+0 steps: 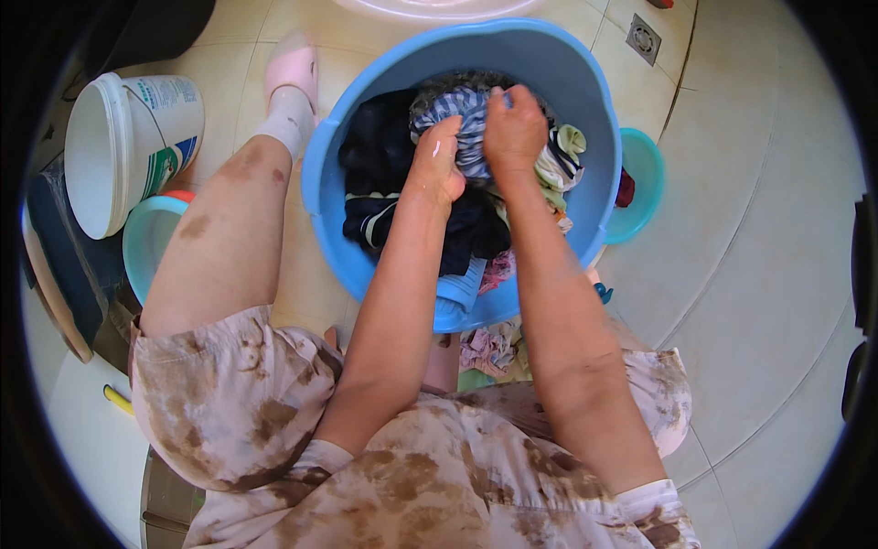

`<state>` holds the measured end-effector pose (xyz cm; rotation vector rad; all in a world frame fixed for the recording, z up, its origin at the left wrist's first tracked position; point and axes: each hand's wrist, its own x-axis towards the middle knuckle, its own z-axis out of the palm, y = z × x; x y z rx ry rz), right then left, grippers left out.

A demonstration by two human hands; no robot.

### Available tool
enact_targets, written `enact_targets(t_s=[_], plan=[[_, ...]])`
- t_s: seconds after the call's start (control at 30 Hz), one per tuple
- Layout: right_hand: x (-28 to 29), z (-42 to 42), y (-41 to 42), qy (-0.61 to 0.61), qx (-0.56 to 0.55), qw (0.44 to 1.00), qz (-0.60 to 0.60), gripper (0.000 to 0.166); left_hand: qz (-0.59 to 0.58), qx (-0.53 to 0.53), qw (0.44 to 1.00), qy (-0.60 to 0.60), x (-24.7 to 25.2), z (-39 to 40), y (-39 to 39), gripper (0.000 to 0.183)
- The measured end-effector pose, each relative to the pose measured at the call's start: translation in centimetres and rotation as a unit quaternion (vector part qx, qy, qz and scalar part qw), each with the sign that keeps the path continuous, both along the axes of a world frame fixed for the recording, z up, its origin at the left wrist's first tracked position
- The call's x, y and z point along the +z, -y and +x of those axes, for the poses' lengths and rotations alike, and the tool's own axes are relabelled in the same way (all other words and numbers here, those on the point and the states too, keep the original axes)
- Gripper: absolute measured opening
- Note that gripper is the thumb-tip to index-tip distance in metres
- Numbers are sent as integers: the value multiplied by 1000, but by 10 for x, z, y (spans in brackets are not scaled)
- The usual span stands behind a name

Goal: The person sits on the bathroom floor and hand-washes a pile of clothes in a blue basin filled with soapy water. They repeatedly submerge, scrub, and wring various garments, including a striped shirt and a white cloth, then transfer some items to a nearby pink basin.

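A wet blue-and-white checked cloth (470, 113) is bunched between my hands inside a large blue plastic tub (319, 165). My right hand (518, 130) is closed in a fist on its right side. On the left side my left hand (435, 161) grips the cloth, with its fingertips partly hidden. Dark garments (377, 137) lie to the left and below my hands. At the right of the tub is a pale green and white garment (566, 154). Under my forearms, a blue ribbed washboard (463, 288) shows beside a pink patterned cloth (499, 269).
A white bucket (92, 158) lies tilted at left, near a teal basin (140, 240). Another teal basin (645, 185) with dark red cloth stands right of the tub. Crumpled cloths (487, 350) lie in front of me. A floor drain (643, 40) is at upper right.
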<state>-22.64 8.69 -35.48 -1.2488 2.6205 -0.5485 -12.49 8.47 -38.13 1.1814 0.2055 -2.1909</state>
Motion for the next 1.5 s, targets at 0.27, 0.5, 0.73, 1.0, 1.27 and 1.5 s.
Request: enact_targets(t_s=[0.27,0.5,0.73,1.0,1.27,1.5], plan=[[-10,5,-25,-72,135,988,13,44,24,-55,996,64,12,46,36,54],[-18,-20,-1,-51,129,987,75,23,27,-49,998,-42,1,32,38,58],[74,98,-37,50,228,965,-117,18,26,-18,977,-209,19,46,16,36],[5,13,-23,60,62,996,-28,30,52,39,994,-83,-6,-7,-21,32],[23,67,-26,55,54,997,-9,28,55,64,968,-235,-32,23,-22,38],[38,4,-18,184,49,982,0,37,101,78,982,-140,28,-4,7,54]])
